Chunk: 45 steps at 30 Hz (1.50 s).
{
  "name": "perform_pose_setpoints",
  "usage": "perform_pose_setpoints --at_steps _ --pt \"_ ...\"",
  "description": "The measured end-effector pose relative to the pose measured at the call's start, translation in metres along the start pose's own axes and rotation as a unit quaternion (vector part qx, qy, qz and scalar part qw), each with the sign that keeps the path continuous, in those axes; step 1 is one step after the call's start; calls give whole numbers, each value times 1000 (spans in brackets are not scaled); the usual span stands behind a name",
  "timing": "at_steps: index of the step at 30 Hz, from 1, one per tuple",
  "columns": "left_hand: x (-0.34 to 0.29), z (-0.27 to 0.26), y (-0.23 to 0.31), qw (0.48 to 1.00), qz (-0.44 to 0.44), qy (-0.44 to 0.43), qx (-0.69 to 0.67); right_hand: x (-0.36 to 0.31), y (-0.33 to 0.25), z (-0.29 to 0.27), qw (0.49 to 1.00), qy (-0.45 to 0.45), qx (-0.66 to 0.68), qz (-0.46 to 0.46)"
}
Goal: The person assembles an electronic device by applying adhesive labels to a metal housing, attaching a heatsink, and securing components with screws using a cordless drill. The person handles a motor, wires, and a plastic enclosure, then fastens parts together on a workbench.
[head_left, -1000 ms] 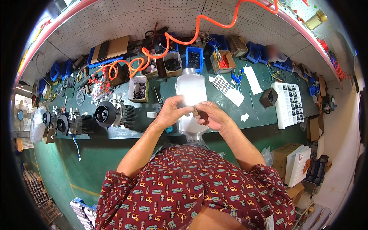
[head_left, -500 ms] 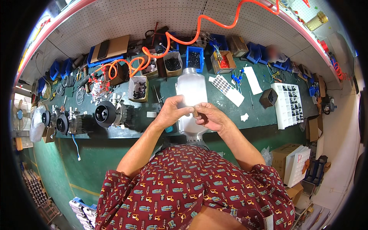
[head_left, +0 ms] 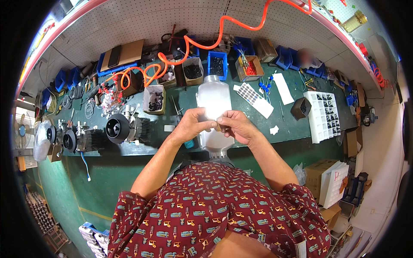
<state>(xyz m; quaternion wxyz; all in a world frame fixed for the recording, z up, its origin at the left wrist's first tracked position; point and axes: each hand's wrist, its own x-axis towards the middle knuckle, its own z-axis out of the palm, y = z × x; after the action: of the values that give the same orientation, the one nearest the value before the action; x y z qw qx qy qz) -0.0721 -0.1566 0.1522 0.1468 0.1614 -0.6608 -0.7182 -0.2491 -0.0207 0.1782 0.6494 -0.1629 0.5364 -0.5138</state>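
Note:
A silver metal housing [head_left: 214, 95] with a round collar at each end lies on the green workbench [head_left: 275, 124], straight in front of me. Above its middle my two hands meet fingertip to fingertip. My left hand [head_left: 192, 126] is closed, thumb against the fingers. My right hand [head_left: 239, 126] pinches from the other side, its fingers curled. Something small and brownish seems to sit between the fingertips, too hidden to name. Beside my left wrist stands a teal-handled tool [head_left: 189, 144], partly covered by the forearm.
Motor units with black fan wheels [head_left: 117, 129] stand at the left. Small parts fill open boxes [head_left: 155, 99] and a blue bin [head_left: 217, 65] behind the housing. An orange coiled hose [head_left: 187, 47] hangs across. Right lie a sticker sheet [head_left: 254, 99] and a white parts tray [head_left: 320, 116].
My right hand's fingers have shifted slightly at the meeting point, with the index finger more bent. Both hands stay together above the housing, and the view has moved very slightly.

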Motion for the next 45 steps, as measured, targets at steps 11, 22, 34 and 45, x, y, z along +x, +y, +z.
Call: perform_pose_setpoints --at_steps 11,22,34,45 --pt "-1 3 2 997 -27 -3 -69 10 4 -7 999 -23 -10 -44" --pt "2 21 -20 975 -20 112 -192 6 9 4 962 20 -156 -225" --pt "15 16 -39 980 18 180 88 14 35 -62 959 205 -53 -186" --pt "32 23 -63 924 -159 295 -185 19 102 -233 853 481 -163 -118"
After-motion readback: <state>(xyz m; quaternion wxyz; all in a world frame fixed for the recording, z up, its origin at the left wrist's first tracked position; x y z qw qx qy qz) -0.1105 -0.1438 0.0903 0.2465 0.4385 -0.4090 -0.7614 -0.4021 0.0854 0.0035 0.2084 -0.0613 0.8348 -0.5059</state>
